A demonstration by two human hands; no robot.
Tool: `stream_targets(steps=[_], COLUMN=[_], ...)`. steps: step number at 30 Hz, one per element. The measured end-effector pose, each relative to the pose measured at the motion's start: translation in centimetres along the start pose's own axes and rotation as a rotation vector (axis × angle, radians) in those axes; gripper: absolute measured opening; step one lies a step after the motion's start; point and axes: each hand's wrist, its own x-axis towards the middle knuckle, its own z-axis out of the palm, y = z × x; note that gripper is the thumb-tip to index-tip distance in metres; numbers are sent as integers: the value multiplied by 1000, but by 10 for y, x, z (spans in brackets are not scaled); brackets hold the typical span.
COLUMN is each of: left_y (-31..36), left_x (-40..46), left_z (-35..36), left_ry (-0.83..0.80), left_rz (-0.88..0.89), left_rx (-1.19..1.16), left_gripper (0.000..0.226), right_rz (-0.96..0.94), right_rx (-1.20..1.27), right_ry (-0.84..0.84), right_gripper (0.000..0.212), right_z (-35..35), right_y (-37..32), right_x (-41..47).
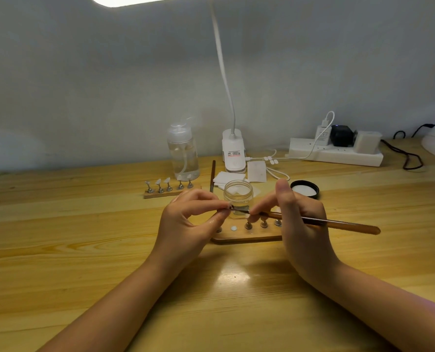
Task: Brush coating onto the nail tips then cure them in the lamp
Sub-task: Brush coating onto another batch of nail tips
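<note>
Far rack (172,192), left rear: five tips mounted; coated or not, I cannot tell. My left hand (186,222) pinches one small nail tip holder (230,207) between thumb and forefinger, above the near rack (247,235). My right hand (300,224) grips the brush (338,224), bristles at that tip. Coating appears under way. One socket on the near rack stands vacant. Curing remains; no lamp identified with certainty.
</note>
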Motion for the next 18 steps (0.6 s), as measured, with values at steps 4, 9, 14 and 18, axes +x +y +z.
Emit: stream_targets(steps=[4, 9, 14, 18], left_y=[0, -1, -2, -2], left_x=[0, 2, 0, 1], left_z=[0, 1, 0, 0], left_ry=[4, 7, 8, 12], left_rz=[8, -2, 0, 8], left_rx=[-8, -2, 0, 0], left_gripper=[16, 16, 17, 17], right_rz=[-4, -34, 20, -4], right_rx=[18, -2, 27, 42], right_ry=[33, 37, 24, 63], right_gripper=[46, 42, 48, 48], right_z=[-1, 3, 2, 2], right_y=[-2, -2, -1, -3], right_x=[0, 2, 1, 2])
